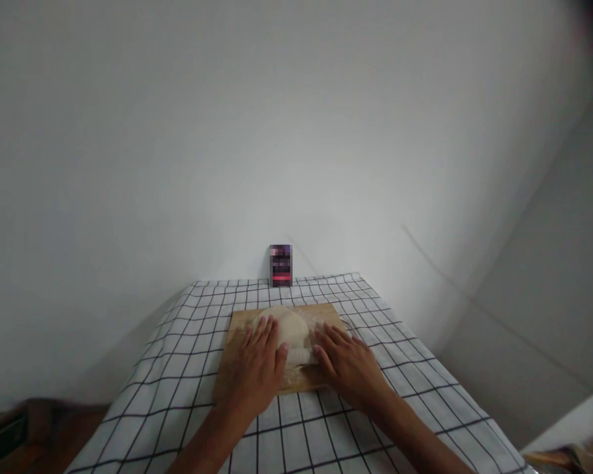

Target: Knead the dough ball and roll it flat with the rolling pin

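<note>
A flattened round of pale dough (pixel 289 324) lies on a flour-dusted wooden board (pixel 338 316). Across its near part runs what looks like a flour-whitened rolling pin (pixel 300 356), visible only between my hands. My left hand (pixel 261 359) rests palm down over the pin's left side, fingers stretched forward onto the dough. Over the right side lies my right hand (pixel 346 359), also palm down, its fingers extended and a little spread. Both ends of the pin are hidden beneath my hands.
The board sits on a table with a white, black-checked cloth (pixel 178 368). A phone-like dark object (pixel 281 266) with a blurred screen leans against the white wall (pixel 296 131) behind. A dark brown item (pixel 44 428) is at the lower left.
</note>
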Action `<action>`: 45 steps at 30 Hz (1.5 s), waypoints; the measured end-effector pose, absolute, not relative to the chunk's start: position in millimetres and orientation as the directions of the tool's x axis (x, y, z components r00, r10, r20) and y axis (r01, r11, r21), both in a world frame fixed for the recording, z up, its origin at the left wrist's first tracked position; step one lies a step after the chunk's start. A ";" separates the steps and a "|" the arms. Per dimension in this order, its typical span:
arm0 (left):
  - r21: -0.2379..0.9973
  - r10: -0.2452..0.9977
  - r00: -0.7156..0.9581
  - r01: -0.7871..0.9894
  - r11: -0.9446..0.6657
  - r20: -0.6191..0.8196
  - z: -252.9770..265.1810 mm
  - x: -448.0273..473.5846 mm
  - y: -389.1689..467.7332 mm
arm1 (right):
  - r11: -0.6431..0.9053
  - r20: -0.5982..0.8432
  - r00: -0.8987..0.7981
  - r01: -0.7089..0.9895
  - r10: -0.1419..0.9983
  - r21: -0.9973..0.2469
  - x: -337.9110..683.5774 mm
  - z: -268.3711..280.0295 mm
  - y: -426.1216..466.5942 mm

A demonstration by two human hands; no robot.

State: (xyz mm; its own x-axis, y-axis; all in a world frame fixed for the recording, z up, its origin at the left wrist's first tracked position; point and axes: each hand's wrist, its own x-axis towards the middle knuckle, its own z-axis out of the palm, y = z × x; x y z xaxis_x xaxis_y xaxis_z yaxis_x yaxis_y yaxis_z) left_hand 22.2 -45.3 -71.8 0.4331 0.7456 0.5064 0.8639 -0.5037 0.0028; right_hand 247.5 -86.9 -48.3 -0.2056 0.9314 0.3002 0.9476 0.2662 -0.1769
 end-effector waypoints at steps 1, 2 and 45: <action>-0.006 0.743 0.439 0.863 -0.505 0.504 -72.3 21.1 -44.8 | 0.270 0.296 -0.212 0.948 0.931 -0.170 247.6 -47.8 -86.6; -0.015 0.745 0.443 0.864 -0.503 0.498 -72.2 20.6 -41.9 | 0.276 0.292 -0.220 0.946 0.931 -0.167 247.8 -46.6 -84.2; 0.505 0.878 0.269 0.735 -0.453 0.395 -101.7 -85.4 -35.4 | 0.284 0.376 -0.091 0.819 0.922 -0.499 246.7 -75.1 -111.4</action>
